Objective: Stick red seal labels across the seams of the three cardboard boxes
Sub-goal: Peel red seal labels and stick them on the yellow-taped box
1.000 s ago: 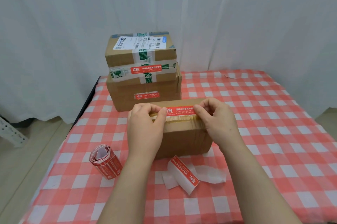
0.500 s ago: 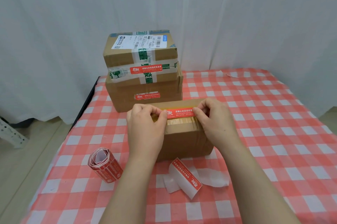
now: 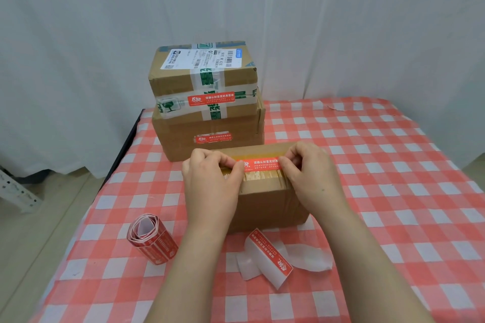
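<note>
Both the left hand (image 3: pixel 210 183) and right hand (image 3: pixel 308 174) pinched the ends of a long red seal label (image 3: pixel 262 163) over the taped seam of the nearest brown cardboard box (image 3: pixel 267 198). Pressing from the middle outward should avoid wrinkles. Two labelled brown boxes (image 3: pixel 173 81) sat stacked behind; a red label roll (image 3: pixel 152 241) and white backing paper (image 3: pixel 308 257) lay nearby, obstructing nothing

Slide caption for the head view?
Left hand and right hand pinch a red seal label over the seam of the near box; labelled top box and bottom box stacked behind.
</note>
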